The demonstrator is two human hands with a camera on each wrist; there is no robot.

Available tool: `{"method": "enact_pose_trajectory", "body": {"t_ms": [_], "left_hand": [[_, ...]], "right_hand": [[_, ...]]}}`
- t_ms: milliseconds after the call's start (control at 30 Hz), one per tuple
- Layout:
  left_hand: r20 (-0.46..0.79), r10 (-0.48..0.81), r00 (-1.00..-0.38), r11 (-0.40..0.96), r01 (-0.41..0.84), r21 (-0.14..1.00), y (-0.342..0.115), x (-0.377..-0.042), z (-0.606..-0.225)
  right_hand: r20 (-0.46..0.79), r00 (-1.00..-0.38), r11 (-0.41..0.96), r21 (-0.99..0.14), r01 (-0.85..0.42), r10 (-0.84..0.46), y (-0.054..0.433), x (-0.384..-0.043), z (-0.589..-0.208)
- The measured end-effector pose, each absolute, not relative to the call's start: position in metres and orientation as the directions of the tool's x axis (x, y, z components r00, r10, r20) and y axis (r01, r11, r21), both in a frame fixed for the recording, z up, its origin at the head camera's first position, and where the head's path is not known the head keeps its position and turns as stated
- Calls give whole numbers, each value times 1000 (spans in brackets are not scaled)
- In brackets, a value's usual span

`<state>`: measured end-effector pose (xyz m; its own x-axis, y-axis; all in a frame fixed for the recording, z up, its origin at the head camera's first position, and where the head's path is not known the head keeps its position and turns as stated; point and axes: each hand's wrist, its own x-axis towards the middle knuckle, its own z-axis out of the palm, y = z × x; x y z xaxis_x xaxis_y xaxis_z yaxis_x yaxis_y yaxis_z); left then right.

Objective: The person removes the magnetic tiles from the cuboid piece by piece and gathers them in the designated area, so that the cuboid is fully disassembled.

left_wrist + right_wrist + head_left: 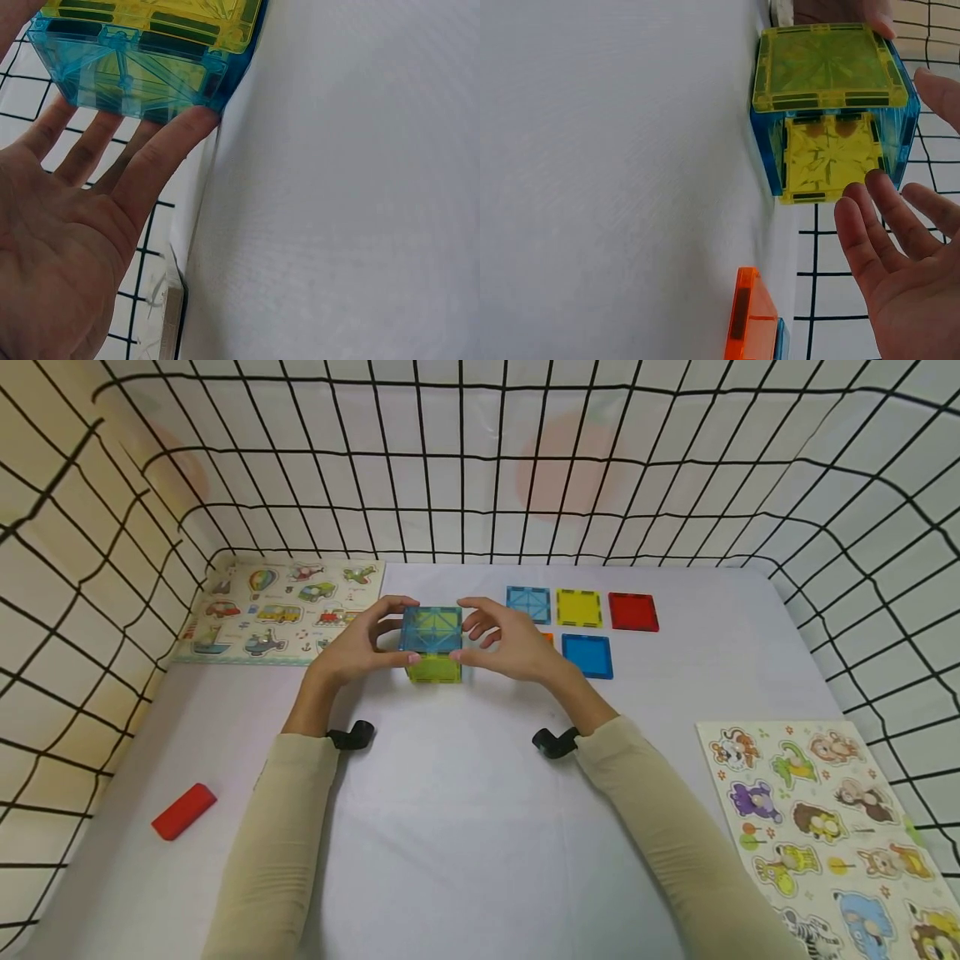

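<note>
A box of see-through magnetic tiles (432, 631) stands in front of me, blue on top and yellow at the front. Its right side gapes in the right wrist view, where a yellow tile (829, 161) shows within. My left hand (352, 643) grips the box from the left, thumb at the front edge and fingers round the back; in the left wrist view fingertips press a blue tile (135, 79). On the right, my right hand (517, 639) has loosely bent, spread fingers, its thumb tip right at the box's edge and nothing held.
Right of the box lie light blue (528, 604), yellow (578, 608), red (633, 612) and blue (587, 657) tiles, plus an orange one (751, 315). Picture boards lie back left (281, 610) and front right (825, 810). A red block (183, 812) is at left. Black wire mesh (461, 460) surrounds the table.
</note>
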<state>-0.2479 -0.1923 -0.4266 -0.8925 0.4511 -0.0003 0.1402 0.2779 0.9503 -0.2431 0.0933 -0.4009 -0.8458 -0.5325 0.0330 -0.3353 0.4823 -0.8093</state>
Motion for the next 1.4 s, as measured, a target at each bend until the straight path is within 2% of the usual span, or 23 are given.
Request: {"method": "enact_pose_trajectory", "body": {"t_ms": [367, 633, 833, 1400], "left_hand": [[-10, 451, -893, 273, 127, 953, -191, -248, -425], [-12, 448, -894, 272, 123, 954, -191, -248, -426], [-15, 440, -898, 274, 118, 955, -192, -248, -426], [-5, 434, -901, 253, 117, 960, -197, -246, -426]], "right_hand": [[-6, -840, 533, -775, -339, -542, 84, -247, -395], [-32, -873, 543, -793, -274, -487, 80, -244, -389], [20, -901, 571, -768, -291, -433, 80, -244, -386], [121, -914, 529, -783, -327, -387, 116, -246, -390]]}}
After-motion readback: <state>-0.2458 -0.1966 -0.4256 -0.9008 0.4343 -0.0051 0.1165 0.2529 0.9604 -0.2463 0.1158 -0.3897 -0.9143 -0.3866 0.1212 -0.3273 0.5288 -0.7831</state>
